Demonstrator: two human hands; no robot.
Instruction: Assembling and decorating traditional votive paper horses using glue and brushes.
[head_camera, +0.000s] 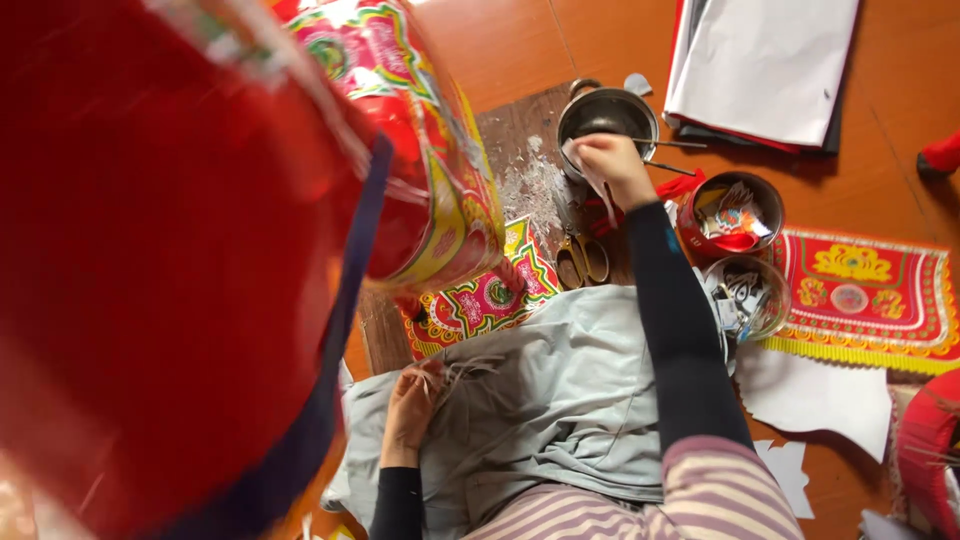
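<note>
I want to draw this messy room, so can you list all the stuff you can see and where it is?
big paper-covered frame: one, red with a patterned band, filling the left side, close to the camera
metal pot: one, silver, top middle on a wooden board
scissors: one pair, yellowish handles, on the board
round tins: two, one red and one silver, holding paper cut-outs, right of the arm
patterned paper panels: two, red, yellow and green, one at right, one below the frame
white sheets: a stack, top right
grey cloth: one, over the lap
right hand: at the pot's rim, holding a pale scrap
left hand: resting on the cloth by thin sticks
</note>
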